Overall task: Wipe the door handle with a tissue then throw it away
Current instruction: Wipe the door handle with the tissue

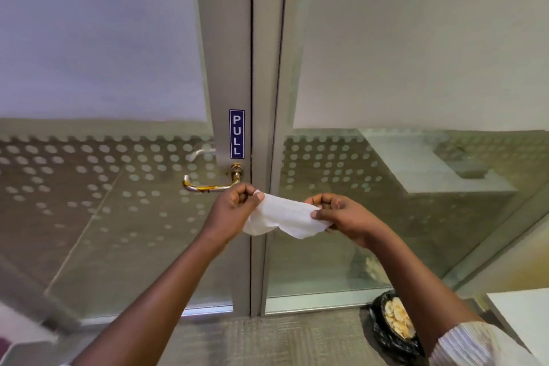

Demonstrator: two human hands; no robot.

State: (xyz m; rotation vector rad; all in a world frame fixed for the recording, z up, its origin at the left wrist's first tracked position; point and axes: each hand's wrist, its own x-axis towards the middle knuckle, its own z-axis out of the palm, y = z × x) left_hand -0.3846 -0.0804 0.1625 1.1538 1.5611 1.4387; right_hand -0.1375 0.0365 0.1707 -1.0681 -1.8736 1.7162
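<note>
Tissue stretches between both pinching hands; the smeared door handle, long axis level, lies just upper left of the nearer left hand.

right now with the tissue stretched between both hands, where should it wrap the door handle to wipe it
Probably over the horizontal bar of the door handle, from its front and top, where the brown smears sit. The left hand is just below its right end; the right hand holds the other end of the tissue.

The tissue stretches between both hands, just below and right of the door handle.
</note>
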